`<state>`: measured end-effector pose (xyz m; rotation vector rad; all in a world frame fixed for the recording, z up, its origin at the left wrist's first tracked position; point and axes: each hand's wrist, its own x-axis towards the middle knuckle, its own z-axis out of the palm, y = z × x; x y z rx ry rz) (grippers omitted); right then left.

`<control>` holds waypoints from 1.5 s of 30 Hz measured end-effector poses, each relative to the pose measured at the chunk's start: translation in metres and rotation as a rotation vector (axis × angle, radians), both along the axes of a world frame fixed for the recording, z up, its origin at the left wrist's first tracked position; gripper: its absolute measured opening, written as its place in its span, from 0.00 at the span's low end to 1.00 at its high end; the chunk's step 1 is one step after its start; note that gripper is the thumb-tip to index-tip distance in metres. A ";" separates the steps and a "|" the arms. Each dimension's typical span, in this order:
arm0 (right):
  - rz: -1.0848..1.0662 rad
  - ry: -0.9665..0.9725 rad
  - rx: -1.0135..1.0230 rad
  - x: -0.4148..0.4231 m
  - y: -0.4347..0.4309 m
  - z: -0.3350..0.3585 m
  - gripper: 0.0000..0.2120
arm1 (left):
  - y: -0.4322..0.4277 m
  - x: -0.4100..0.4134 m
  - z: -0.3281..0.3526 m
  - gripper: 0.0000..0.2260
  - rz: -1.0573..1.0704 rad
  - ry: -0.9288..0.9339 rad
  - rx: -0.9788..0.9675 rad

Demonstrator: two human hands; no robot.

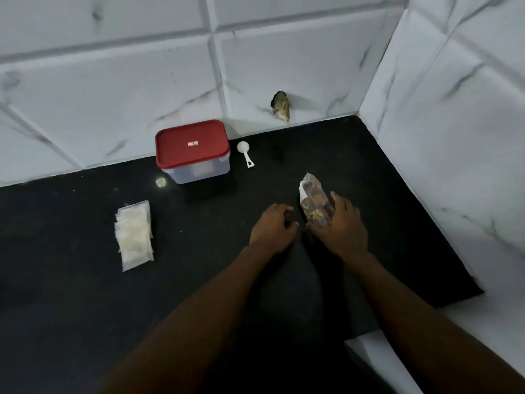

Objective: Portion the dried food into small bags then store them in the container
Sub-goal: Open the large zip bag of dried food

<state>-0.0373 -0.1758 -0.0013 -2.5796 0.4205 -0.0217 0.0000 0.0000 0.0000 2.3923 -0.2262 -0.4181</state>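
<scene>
Fingers [339, 201] of our right hand [343, 228] curl round the bag [312, 200] of dried food and hold it tilted, its top pointing away from us toward the wall; we cannot tell whether its lower end rests on the counter [85, 294]. Brown and yellow pieces show through the clear plastic. Our left hand [272, 227] sits just beside the bag's lower end, fingers curled in; we cannot tell whether they pinch a corner of it or hold nothing. Beyond the hands a white scoop [245, 156] lies near the back edge, bowl away from us, and just left of it stands the container [204, 172] with its red lid [193, 140] on. Well left of our hands lie the small bags [135, 234], a flat, fanned stack. A marbled tile wall [113, 81] closes the counter at the back and on the right, with a dark chipped spot [281, 106] low in the back part
</scene>
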 end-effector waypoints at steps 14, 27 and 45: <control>-0.023 0.060 0.140 0.016 -0.006 -0.018 0.42 | -0.037 0.012 -0.005 0.16 0.363 0.673 -0.626; 0.051 0.081 0.521 0.009 0.051 -0.017 0.26 | 0.019 0.000 -0.006 0.11 0.649 0.638 -0.809; 0.163 0.342 0.812 0.028 0.116 -0.015 0.10 | 0.089 -0.027 -0.010 0.06 0.938 0.375 -0.848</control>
